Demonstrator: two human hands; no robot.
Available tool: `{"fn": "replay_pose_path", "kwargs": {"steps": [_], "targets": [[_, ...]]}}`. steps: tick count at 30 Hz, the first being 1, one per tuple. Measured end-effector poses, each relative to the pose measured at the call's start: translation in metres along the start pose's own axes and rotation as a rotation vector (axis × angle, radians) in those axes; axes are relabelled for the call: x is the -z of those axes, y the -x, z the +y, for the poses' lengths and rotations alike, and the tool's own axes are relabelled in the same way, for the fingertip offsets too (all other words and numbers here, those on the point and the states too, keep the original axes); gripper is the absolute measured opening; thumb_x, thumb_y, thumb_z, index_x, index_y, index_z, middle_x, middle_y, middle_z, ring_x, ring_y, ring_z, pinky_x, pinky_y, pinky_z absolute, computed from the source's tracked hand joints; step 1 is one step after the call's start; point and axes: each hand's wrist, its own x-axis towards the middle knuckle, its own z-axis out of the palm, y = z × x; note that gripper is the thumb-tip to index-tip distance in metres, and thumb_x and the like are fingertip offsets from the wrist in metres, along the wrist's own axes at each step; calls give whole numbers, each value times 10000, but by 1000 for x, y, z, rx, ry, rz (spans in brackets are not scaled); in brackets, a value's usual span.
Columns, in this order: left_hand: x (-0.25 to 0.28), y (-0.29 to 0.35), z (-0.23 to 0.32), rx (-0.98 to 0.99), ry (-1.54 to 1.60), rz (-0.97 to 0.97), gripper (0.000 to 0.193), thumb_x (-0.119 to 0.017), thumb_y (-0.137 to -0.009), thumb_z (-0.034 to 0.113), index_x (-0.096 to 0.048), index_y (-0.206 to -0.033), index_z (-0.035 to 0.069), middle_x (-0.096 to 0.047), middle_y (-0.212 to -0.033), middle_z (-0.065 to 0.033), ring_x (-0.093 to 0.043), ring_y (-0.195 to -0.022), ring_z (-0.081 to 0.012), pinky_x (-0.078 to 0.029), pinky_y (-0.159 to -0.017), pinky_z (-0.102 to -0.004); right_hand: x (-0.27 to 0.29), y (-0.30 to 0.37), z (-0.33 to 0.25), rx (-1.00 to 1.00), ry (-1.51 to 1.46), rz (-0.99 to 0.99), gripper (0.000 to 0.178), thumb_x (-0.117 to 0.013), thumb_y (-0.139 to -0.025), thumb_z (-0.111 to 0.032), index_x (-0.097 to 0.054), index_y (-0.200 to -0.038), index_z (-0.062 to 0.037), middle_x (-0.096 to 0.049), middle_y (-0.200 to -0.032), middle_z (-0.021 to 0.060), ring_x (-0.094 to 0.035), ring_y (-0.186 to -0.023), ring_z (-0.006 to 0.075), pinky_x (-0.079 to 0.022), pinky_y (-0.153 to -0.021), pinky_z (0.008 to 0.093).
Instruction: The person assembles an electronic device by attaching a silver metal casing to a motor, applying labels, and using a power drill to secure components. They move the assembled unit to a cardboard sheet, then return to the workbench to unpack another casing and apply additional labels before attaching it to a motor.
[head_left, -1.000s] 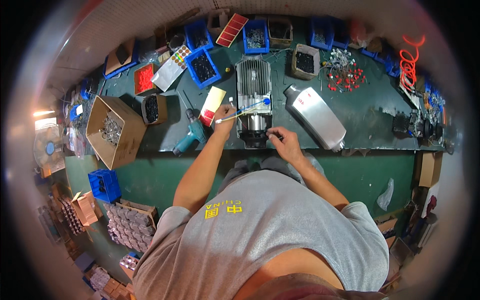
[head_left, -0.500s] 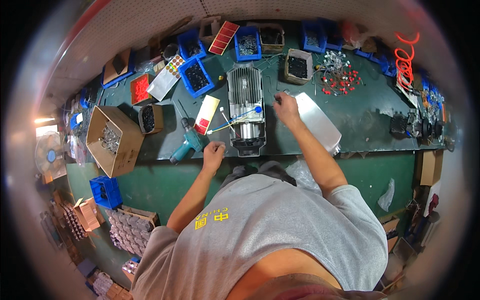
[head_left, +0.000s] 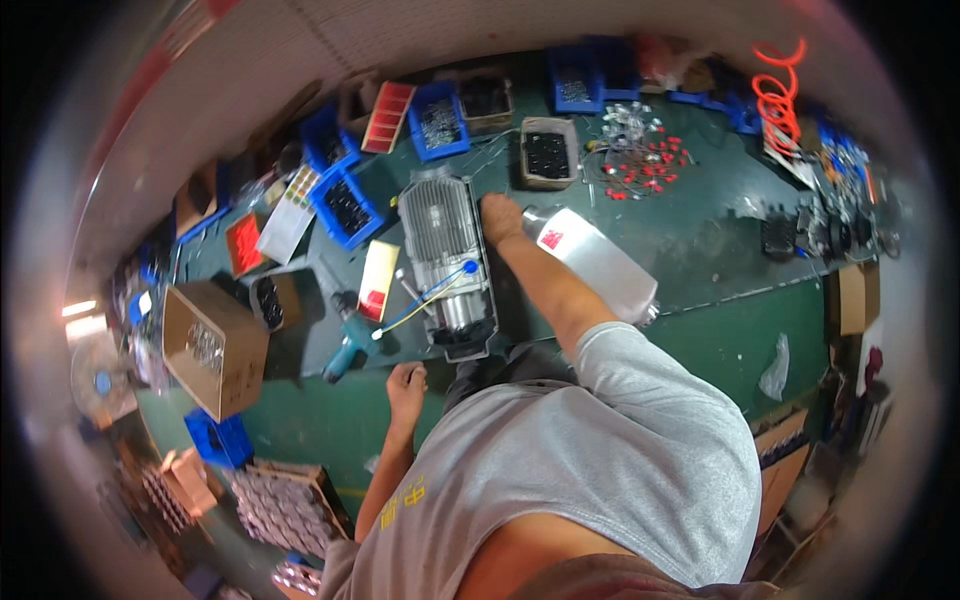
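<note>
On the bench a finned grey metal heater-like unit (head_left: 440, 225) lies lengthwise, with a silver cylinder and a black end at its near side. A blue round piece (head_left: 470, 267) with blue and yellow wires rests on it. My right hand (head_left: 502, 220) is closed beside the unit's far right edge; its fingertips are hidden. Under my right forearm's outer side lies a silver metal cover (head_left: 600, 265) with a red label (head_left: 551, 237). My left hand (head_left: 407, 388) is curled just off the bench's front edge, below a teal cordless drill (head_left: 350, 345); whatever it may hold is hidden.
A sheet with red stickers (head_left: 377, 280) lies left of the unit. Blue bins (head_left: 345, 210) of small parts line the back. A cardboard box (head_left: 215, 350) stands at left, a box of black pieces (head_left: 549, 153) and red-tipped wires (head_left: 645, 165) farther right. An orange coiled hose (head_left: 775, 105) hangs at right.
The whole view has shifted and tilted, so the bench appears farther left. My right hand has moved from beside the cover to the unit's edge. My left hand has drawn back from the bench edge.
</note>
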Motion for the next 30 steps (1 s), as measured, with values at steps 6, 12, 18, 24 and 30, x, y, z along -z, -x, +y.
{"fn": "replay_pose_path", "kwargs": {"steps": [6,12,18,24,30], "targets": [[-13,-9,13,31,22,-21,120,-631,-959,117,-652,-1033,25,-638,-845,-10,-573,-717,-61,-507,-627,-235,5,-12,10,-9,-62,78,205,-634,-849,-38,-679,-1047,-10,-702,-1069,236,-712,-990,385,-600,-817,453],[-12,-19,14,29,12,-33,164,-641,-962,146,-660,-1032,-1,-633,-825,-16,-578,-694,-69,-509,-602,-231,1,-10,6,-43,-93,196,270,-623,-834,26,-607,-1103,6,-593,-1169,261,-673,-1014,420,-581,-856,457],[-1,-11,17,22,21,-5,167,-645,-962,148,-666,-1046,5,-645,-843,-21,-589,-710,-73,-512,-611,-231,-2,-15,7,-153,-304,174,309,-611,-850,39,-532,-1148,17,-559,-1211,295,-645,-1059,456,-565,-906,456],[25,-14,12,25,-17,-4,143,-638,-951,121,-663,-1035,7,-627,-823,-12,-574,-697,-71,-507,-607,-235,-3,-15,2,-178,-273,246,194,-543,-883,5,-575,-1073,25,-690,-1017,295,-685,-966,475,-570,-827,524],[66,-35,16,-16,-15,-45,125,-627,-951,102,-660,-1025,8,-610,-813,-6,-559,-691,-67,-496,-598,-226,14,-22,-7,-297,-229,102,202,-563,-885,-30,-639,-1067,14,-697,-1080,297,-685,-1037,446,-564,-878,509]]}}
